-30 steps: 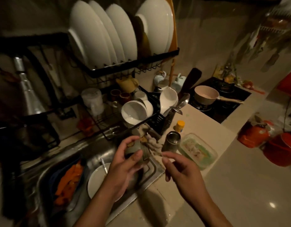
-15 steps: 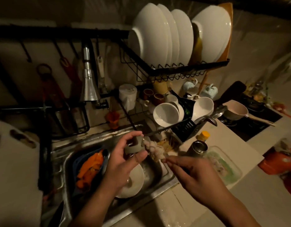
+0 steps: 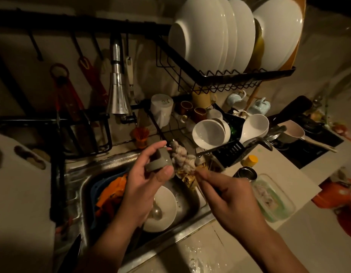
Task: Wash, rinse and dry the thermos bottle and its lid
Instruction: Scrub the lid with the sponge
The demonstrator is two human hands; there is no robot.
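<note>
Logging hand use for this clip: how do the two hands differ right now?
The left hand grips the grey lid over the sink; the right hand pinches the handle of a soapy brush, not the lid. The left hand is raised palm-side toward the camera; the right hand shows its back. Both are bare, working together at the lid.

light: dim, warm | wall (image 3: 328, 62): pale | counter (image 3: 300, 243): light | sink (image 3: 190, 201): steel | dish rack (image 3: 220, 75): black wire
</note>
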